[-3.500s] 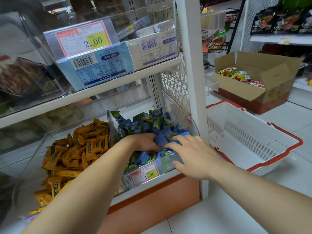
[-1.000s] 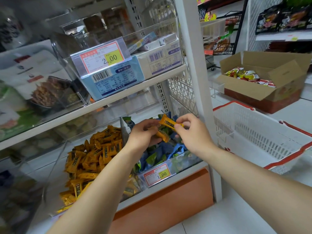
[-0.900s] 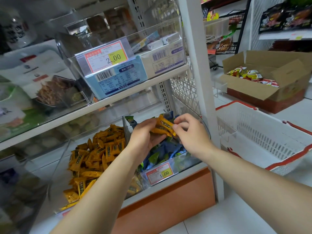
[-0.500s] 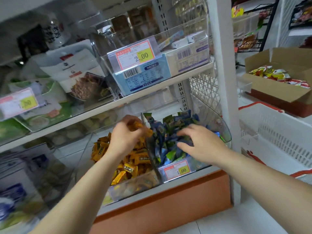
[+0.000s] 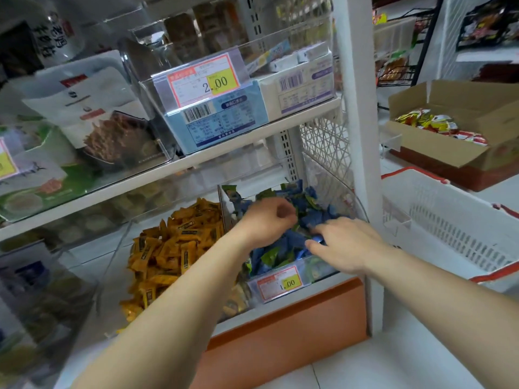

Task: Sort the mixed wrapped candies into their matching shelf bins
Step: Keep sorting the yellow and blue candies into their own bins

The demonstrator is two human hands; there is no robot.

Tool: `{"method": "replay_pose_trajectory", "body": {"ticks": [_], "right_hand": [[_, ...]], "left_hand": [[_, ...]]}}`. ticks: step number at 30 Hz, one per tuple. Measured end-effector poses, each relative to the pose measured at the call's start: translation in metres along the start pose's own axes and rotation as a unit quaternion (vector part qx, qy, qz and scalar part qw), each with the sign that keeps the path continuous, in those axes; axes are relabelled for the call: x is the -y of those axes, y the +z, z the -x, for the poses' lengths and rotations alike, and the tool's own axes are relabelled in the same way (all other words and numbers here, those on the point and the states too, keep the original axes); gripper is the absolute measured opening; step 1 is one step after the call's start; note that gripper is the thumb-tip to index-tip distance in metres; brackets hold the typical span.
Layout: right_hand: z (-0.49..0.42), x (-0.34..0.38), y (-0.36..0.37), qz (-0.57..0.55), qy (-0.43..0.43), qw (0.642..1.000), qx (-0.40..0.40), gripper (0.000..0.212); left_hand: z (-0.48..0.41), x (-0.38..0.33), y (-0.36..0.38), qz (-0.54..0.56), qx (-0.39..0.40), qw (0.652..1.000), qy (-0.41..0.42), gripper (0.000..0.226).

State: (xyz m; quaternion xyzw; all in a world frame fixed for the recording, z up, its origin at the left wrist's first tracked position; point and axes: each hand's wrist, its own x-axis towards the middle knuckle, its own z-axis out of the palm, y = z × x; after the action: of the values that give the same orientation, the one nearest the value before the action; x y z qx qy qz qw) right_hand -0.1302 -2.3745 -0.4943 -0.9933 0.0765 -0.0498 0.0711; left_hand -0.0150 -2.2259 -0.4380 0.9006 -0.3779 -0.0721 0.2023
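Blue and green candies (image 5: pixel 283 248): heaped in the clear right bin (image 5: pixel 320 273) on the bottom shelf, with a price tag (image 5: pixel 280 283) on its front.
Orange candies (image 5: pixel 174 248): piled in the next bin, at 9 o'clock of the blue heap.
Left hand (image 5: pixel 266 223): over the blue heap, fingers clenched; cannot tell whether they hold a candy.
Right hand (image 5: pixel 348 245): at 4 o'clock of the left hand, fingers released, tips resting on blue wrappers.
White basket (image 5: pixel 449 220): at 3 o'clock of the right bin.

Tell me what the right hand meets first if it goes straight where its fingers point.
The right hand would first meet the heap of blue and green wrapped candies in the clear plastic bin; depth is unclear.
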Motion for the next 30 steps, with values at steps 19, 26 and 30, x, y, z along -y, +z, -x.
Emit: {"method": "replay_pose_trajectory", "body": {"ticks": [19, 26, 30], "right_hand": [[-0.001, -0.002, 0.005, 0.008, -0.005, 0.999, -0.043, 0.043], [0.001, -0.002, 0.003, 0.002, -0.004, 0.999, -0.037, 0.048], [0.001, -0.003, 0.003, -0.001, -0.002, 0.999, -0.033, 0.046]], "left_hand": [[-0.052, 0.012, 0.06, 0.045, 0.186, 0.974, -0.125, 0.047], [-0.049, 0.004, 0.063, 0.171, 0.183, 0.96, -0.125, 0.008], [-0.046, -0.001, 0.051, 0.193, 0.221, 0.954, -0.066, 0.026]]}}
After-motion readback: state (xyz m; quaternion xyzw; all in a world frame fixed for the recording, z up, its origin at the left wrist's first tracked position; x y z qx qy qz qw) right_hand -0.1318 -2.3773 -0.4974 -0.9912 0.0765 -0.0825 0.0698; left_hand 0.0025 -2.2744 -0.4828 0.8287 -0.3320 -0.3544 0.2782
